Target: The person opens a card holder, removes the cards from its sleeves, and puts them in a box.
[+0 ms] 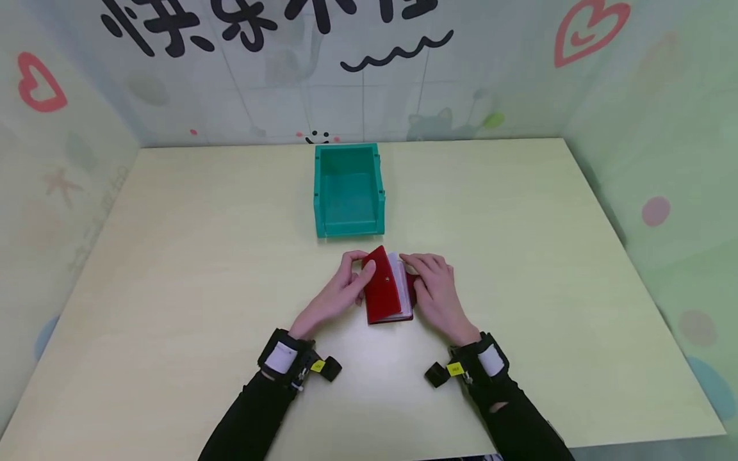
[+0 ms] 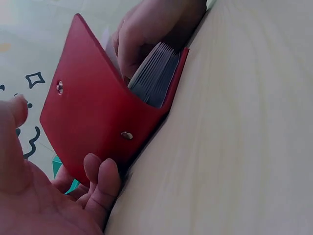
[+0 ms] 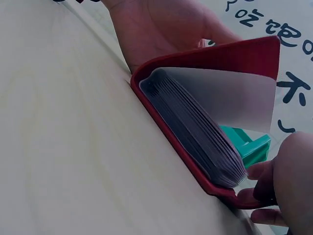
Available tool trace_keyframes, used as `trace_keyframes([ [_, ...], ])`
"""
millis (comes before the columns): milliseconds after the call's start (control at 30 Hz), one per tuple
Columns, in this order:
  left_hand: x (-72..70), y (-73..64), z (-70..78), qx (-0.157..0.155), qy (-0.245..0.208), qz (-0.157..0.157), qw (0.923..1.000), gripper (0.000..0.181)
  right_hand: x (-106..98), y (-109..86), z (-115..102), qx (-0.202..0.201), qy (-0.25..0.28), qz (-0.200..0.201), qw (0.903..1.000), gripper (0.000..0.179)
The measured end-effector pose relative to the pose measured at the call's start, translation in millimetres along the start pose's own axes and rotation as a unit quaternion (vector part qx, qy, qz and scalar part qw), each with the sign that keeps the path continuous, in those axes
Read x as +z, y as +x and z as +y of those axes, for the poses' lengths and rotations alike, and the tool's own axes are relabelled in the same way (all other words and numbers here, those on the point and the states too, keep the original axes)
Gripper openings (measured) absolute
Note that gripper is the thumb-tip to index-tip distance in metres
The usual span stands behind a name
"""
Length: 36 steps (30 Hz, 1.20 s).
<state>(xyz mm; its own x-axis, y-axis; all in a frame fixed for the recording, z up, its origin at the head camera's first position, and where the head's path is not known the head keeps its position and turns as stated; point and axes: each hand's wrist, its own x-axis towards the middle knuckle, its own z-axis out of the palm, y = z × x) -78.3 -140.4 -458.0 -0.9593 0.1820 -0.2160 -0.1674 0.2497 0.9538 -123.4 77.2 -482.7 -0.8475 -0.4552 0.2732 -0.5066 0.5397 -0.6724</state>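
A red card holder [image 1: 381, 288] with clear plastic sleeves [image 3: 200, 132] stands partly open on the table, its front cover raised at a slant. Two metal snaps show on the cover in the left wrist view. My left hand [image 1: 341, 289] holds the cover side, its curled fingers [image 2: 103, 181] against the red cover near the spine. With my right hand [image 1: 438, 291] I grip the opposite edge, where a red flap sticks out; fingers lie on both sides of it in the right wrist view. One loose sleeve leans toward the raised cover.
A teal open-top bin [image 1: 349, 192] stands behind the card holder, near the back of the pale table [image 1: 202, 256]. Printed panels [image 1: 369, 96] rise at the back and both sides. Each wrist wears a black strap with a small camera.
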Motion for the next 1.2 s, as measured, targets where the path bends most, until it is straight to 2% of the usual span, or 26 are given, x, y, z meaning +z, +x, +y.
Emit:
trace_keyframes([
  [267, -2.6, 3.3, 2.1, 0.009, -0.028, -0.004, 0.9995, 0.041, -0.5, 3.1, 0.5, 0.002, -0.002, -0.015, 0.9999, 0.034],
  [500, -6.1, 5.7, 1.3, 0.02, -0.068, -0.002, 0.9975, 0.047, -0.8, 7.1, 3.2, 0.003, 0.002, -0.015, 0.9999, 0.036],
  [900, -7.6, 3.8, 0.2, 0.016, -0.094, 0.0, 0.9955, 0.047, -1.4, 10.9, 2.3, 0.031, 0.094, 0.0, 0.9951, 0.027],
  [1200, -9.0, 5.2, -2.8, 0.02, -0.123, -0.006, 0.9921, 0.047, -3.8, 11.0, -0.8, 0.065, 0.098, -0.012, 0.993, 0.031],
])
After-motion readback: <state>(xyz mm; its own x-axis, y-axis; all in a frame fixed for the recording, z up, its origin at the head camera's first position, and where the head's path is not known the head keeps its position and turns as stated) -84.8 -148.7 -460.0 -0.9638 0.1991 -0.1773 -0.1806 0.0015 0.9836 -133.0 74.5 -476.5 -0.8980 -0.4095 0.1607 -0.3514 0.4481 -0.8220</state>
